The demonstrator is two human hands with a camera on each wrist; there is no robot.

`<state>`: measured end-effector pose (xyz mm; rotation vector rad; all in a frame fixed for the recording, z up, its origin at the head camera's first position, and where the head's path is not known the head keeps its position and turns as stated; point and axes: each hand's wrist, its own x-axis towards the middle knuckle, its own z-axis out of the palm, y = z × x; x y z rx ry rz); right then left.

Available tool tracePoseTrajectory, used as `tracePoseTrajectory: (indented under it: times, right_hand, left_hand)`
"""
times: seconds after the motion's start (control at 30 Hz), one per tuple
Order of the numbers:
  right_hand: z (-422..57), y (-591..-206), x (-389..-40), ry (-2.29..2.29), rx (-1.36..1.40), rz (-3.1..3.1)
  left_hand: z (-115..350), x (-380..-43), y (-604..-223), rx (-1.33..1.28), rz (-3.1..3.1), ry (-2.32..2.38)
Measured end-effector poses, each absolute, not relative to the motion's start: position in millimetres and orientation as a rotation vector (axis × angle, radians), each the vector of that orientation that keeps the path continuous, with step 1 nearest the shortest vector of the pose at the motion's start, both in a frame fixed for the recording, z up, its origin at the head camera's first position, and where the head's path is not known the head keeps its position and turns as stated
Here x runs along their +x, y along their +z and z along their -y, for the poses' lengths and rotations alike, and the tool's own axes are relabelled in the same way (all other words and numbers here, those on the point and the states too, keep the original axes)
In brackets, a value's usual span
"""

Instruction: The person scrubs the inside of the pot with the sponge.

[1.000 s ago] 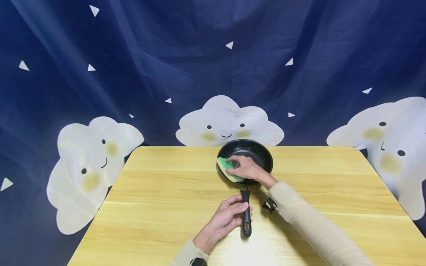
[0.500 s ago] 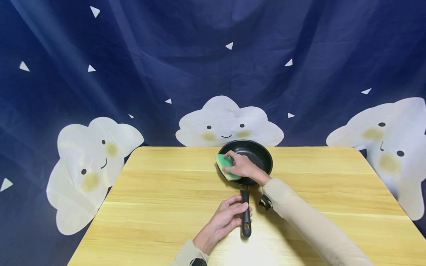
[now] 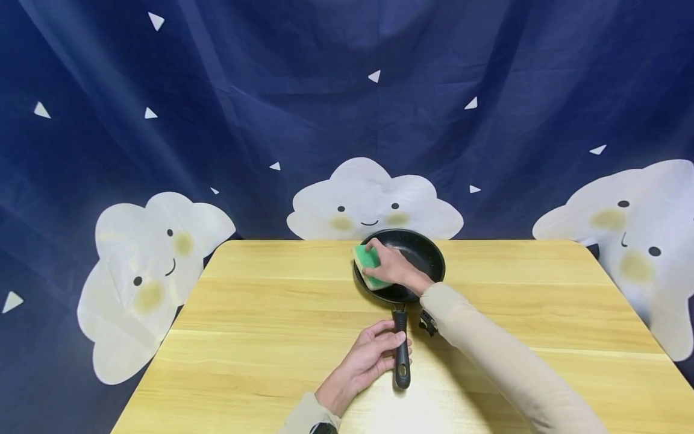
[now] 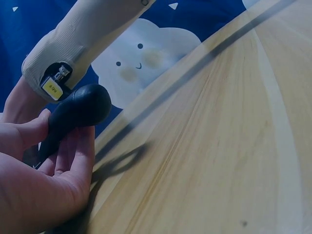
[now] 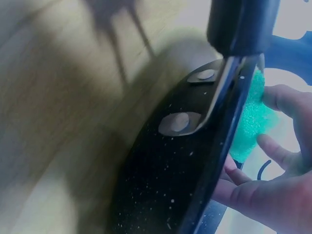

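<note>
A black frying pan is at the far middle of the table in the head view, its handle toward me. My left hand grips that handle, thumb on top and fingers beneath, as the left wrist view also shows around the dark handle end. My right hand pinches a sponge, green on one face and cream on the other, at the pan's left inner wall. In the right wrist view the sponge's green face shows between the fingers, partly hidden behind the speckled pan side.
The wooden table runs to a dark blue curtain printed with smiling clouds. The pan's far rim overlaps the table's back edge in the head view. My right sleeve crosses the table's right side.
My right hand and the sponge have slid away from me along the pan's left wall, toward its far side. The left hand and the pan have stayed in place.
</note>
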<state>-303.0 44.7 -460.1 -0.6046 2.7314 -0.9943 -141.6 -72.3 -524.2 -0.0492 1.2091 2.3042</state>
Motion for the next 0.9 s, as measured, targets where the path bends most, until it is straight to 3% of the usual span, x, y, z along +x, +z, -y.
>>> tracePoseTrajectory:
  times: [0.9]
  right_hand:
    - [-43,-466,-321,-0.920,-0.519,-2.857]
  left_hand:
    - [71,-141,-525,-0.056,-1.215,2.307]
